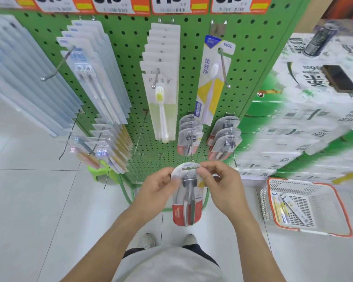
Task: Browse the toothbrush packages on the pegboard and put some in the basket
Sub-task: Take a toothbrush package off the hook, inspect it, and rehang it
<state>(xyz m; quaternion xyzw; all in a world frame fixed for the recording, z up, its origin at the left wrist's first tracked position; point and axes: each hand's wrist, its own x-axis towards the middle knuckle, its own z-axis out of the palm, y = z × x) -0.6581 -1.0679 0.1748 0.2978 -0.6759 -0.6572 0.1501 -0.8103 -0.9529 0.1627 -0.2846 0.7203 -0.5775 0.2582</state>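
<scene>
I hold a rounded blister package (186,202) with a red bottom and a metal tool inside, just below the green pegboard (130,64). My left hand (159,186) grips its upper left edge. My right hand (220,182) pinches its top right near the hang hole. Toothbrush packages hang on the board: a yellow-bristled one (161,102), a FROG pack (211,82) and clear packs (94,72) at left. The white basket (338,202) with an orange rim sits on the floor at right, with toothbrush packages (285,208) inside.
More red-bottomed blister packs (225,139) hang on low hooks. Bare hooks (139,137) jut out from the board. Stacked tissue cartons (306,119) stand at right with a can (318,39) and a phone (338,78) on top. A green stool (102,171) sits by the board's foot.
</scene>
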